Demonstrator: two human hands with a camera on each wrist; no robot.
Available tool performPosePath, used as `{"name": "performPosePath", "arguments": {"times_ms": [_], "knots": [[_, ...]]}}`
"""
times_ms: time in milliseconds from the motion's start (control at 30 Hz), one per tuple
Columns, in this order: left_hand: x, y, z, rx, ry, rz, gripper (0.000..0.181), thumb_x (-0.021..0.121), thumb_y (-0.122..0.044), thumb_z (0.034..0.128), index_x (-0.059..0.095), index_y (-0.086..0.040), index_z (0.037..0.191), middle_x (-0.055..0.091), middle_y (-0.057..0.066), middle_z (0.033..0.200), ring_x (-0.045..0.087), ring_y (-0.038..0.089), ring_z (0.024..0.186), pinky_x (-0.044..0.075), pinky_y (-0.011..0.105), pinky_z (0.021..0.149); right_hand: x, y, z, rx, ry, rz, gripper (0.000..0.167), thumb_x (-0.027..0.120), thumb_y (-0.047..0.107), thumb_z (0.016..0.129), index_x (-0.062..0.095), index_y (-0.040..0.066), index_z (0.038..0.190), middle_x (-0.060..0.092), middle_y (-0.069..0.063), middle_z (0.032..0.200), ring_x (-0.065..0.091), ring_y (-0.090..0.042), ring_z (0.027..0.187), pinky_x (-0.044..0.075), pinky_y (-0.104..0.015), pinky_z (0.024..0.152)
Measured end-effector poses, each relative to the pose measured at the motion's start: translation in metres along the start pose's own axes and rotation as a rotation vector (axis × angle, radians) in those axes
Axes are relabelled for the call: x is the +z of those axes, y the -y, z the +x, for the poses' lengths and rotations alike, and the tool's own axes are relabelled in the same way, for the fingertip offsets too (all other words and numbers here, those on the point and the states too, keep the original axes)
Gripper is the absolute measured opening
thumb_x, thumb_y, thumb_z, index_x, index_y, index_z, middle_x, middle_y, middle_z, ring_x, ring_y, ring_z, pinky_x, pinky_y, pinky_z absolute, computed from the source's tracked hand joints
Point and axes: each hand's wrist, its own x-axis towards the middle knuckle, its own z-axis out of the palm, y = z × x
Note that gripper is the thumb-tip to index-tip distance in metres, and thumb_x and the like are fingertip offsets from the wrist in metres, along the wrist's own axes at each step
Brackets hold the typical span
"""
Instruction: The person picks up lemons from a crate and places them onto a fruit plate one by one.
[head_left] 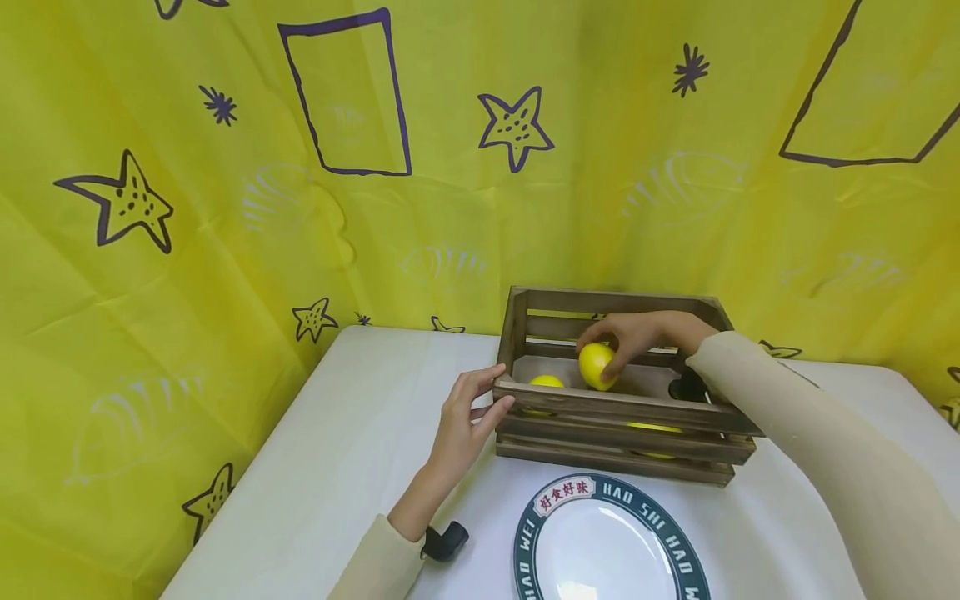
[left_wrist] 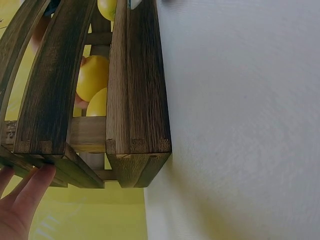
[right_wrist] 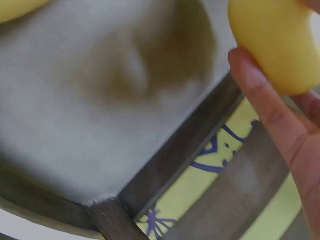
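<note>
A brown slatted wooden crate (head_left: 615, 404) stands on the white table with yellow lemons inside. My right hand (head_left: 637, 333) reaches in over the crate and holds a lemon (head_left: 596, 366) between thumb and fingers, above the crate's bottom. That same lemon (right_wrist: 275, 45) fills the upper right of the right wrist view. Another lemon (head_left: 546, 383) lies at the crate's left end, and one more lemon (head_left: 654, 427) shows between the front slats at the right. At the front left corner, my left hand (head_left: 467, 417) grips the crate's edge, thumb on the front and fingers on the side.
A white plate (head_left: 525, 546) with a green lettered rim lies in front of the crate. Behind the table (head_left: 300, 467) hangs a yellow curtain (head_left: 442, 208) with starfish drawings, close to the crate's back. Black straps sit on both wrists.
</note>
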Motion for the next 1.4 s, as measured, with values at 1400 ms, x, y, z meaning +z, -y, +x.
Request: {"name": "performPosePath", "arguments": {"times_ms": [1400], "knots": [[0.0,-0.002,0.001,0.001,-0.007,-0.027,0.041,0.067,-0.016,0.0927,0.057,-0.012,0.132,0.056,0.011,0.119,0.061,0.033,0.115,0.059,0.04,0.082,-0.021,0.045,-0.018,-0.09,-0.135,0.105,0.059,0.074,0.017,0.086,0.048,-0.002,0.135,0.056,-0.016,0.122,0.059,-0.022,0.094,0.052,-0.035,0.083]]}}
